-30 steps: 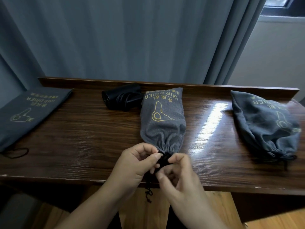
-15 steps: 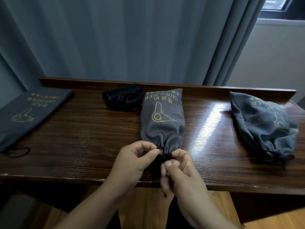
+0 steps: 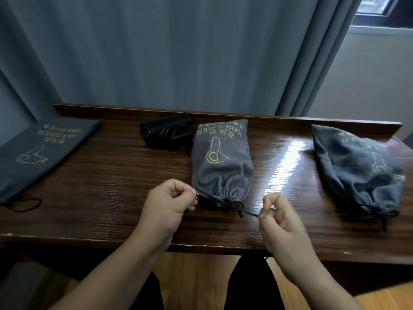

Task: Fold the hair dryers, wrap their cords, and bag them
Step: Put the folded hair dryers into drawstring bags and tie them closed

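Pinching the drawstring (image 3: 225, 203) of the centre bag (image 3: 221, 162), left hand (image 3: 169, 203) and right hand (image 3: 279, 217) pull apart; three bags on desk (image 3: 111, 180), flat bag (image 3: 42, 148) at 9 o'clock, tied bag (image 3: 355, 171) at 3, one hair dryer (image 3: 166, 132) at 12.

- A dark wooden tabletop (image 3: 116, 175) with a raised lip along its far edge and a bright glare patch right of centre.
- Grey-blue curtains (image 3: 178, 52) hang in folds behind it.
- A pale wall (image 3: 366, 81) at the right, below what seems to be a window corner (image 3: 375, 5).
- Light wooden floor (image 3: 201, 274) shows below the near edge.
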Available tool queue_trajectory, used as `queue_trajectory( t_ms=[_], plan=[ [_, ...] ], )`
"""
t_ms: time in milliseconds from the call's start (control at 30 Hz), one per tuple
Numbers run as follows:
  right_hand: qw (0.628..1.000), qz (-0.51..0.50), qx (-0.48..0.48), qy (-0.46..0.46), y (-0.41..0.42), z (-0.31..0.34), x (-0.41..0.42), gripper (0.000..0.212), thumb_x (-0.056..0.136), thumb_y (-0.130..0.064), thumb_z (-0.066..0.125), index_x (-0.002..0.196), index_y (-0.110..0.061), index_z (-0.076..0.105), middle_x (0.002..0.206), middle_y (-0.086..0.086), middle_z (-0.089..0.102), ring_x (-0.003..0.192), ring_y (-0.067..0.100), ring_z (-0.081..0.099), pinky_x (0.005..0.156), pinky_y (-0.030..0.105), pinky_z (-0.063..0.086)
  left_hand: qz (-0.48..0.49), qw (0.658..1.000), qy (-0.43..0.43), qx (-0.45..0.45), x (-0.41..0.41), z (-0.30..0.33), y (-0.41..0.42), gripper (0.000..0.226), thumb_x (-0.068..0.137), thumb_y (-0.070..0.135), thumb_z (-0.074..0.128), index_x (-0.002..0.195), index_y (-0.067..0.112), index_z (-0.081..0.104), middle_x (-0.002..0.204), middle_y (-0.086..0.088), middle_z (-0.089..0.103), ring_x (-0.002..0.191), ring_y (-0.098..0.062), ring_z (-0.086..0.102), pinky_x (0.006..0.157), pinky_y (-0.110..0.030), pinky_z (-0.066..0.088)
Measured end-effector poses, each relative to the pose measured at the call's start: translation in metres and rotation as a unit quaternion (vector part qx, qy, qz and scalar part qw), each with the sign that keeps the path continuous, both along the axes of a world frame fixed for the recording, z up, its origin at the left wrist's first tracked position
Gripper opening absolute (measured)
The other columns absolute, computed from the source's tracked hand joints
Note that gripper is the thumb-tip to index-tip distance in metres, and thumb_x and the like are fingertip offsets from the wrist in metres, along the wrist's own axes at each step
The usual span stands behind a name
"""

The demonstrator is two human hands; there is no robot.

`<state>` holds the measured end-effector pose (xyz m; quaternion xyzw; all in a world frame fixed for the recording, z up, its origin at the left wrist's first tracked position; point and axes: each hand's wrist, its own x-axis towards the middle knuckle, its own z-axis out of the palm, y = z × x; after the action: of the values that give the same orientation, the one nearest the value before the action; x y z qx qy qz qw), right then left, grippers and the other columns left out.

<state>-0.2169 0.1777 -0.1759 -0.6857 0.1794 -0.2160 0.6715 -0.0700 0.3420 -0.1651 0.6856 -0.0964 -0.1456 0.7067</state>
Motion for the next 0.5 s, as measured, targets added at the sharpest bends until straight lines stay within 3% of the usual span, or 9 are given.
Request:
queue_trajectory(
  t_ms=[167,233,333,400,500],
  plan=[
    [0.997,0.000,0.080,-0.001,-0.001,0.006,-0.001,0.028,0.089,-0.002,0.047,0.076,-0.026,0.046,0.056,-0.004,0.026,0.043,0.007,0.019,0.036,0.015,0.021,0.023,0.999,-0.012,-0.031,-0.001,-0.001,-0.003,0.023,0.090,-0.006,0.064,0.073,0.009,0.062,0.062,0.002,0.068,0.062,-0.011,0.064,0.058,-0.018,0.052],
    [0.998,0.006,0.058,0.007,-0.001,0.005,-0.003,0.035,0.096,0.006,0.044,0.080,-0.025,0.046,0.056,-0.005,0.028,0.044,0.007,0.021,0.038,0.015,0.023,0.018,0.999,-0.030,-0.034,-0.002,-0.001,-0.005,0.022,0.091,-0.004,0.063,0.075,0.011,0.062,0.065,0.002,0.069,0.067,-0.013,0.065,0.062,-0.019,0.052],
    [0.989,0.030,-0.131,0.055,-0.002,0.008,-0.009,0.027,0.099,0.001,0.051,0.096,-0.026,0.055,0.051,-0.011,0.041,0.045,0.002,0.032,0.047,0.014,0.028,-0.046,0.984,-0.169,-0.037,-0.008,0.006,-0.003,0.012,0.096,0.007,0.057,0.088,0.015,0.060,0.089,-0.004,0.073,0.095,-0.011,0.068,0.085,-0.023,0.052],
    [0.959,0.041,-0.267,0.084,-0.003,0.014,-0.010,0.018,0.098,-0.011,0.059,0.092,-0.027,0.060,0.052,-0.020,0.051,0.048,0.001,0.047,0.051,0.012,0.033,-0.131,0.952,-0.271,-0.050,-0.014,0.009,-0.003,0.011,0.099,0.007,0.045,0.099,0.014,0.053,0.106,-0.007,0.072,0.120,-0.021,0.063,0.102,-0.028,0.046],
    [0.917,0.048,-0.383,0.098,0.000,0.022,-0.011,0.027,0.098,-0.026,0.061,0.072,-0.033,0.055,0.056,-0.020,0.053,0.055,0.003,0.053,0.053,0.013,0.035,-0.215,0.930,-0.289,-0.068,-0.020,0.012,-0.009,0.011,0.104,0.017,0.035,0.106,0.009,0.042,0.103,-0.008,0.073,0.118,-0.030,0.064,0.104,-0.042,0.046]
  ],
)
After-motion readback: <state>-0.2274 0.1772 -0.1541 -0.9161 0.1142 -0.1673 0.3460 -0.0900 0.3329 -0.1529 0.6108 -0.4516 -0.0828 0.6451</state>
